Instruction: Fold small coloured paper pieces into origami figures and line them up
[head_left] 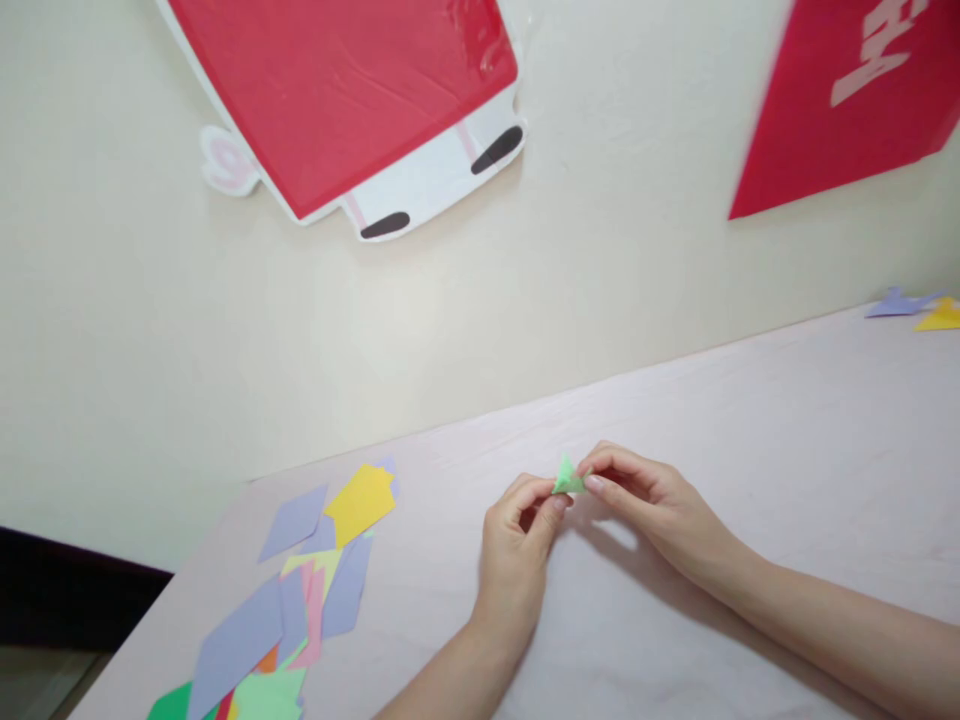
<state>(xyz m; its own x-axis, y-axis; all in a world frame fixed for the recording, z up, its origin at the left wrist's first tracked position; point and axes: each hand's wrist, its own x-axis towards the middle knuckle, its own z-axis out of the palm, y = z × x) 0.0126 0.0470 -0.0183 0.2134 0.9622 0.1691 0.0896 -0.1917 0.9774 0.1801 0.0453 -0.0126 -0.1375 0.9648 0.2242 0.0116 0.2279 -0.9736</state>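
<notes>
A small folded piece of light green paper (567, 476) is held up between my two hands, over the pale tabletop. My left hand (519, 535) pinches its lower left side between thumb and fingers. On its right side, the thumb and fingertips of my right hand (649, 500) close on the edge. One point of the paper sticks upward. The fingertips cover part of its folds.
Loose sheets of coloured paper, purple (240, 640), yellow (361, 503), pink and green, overlap on the table's left side. Folded purple (900, 303) and yellow (941, 316) pieces stand at the far right. A wall with red decorations (360, 90) borders the table's back.
</notes>
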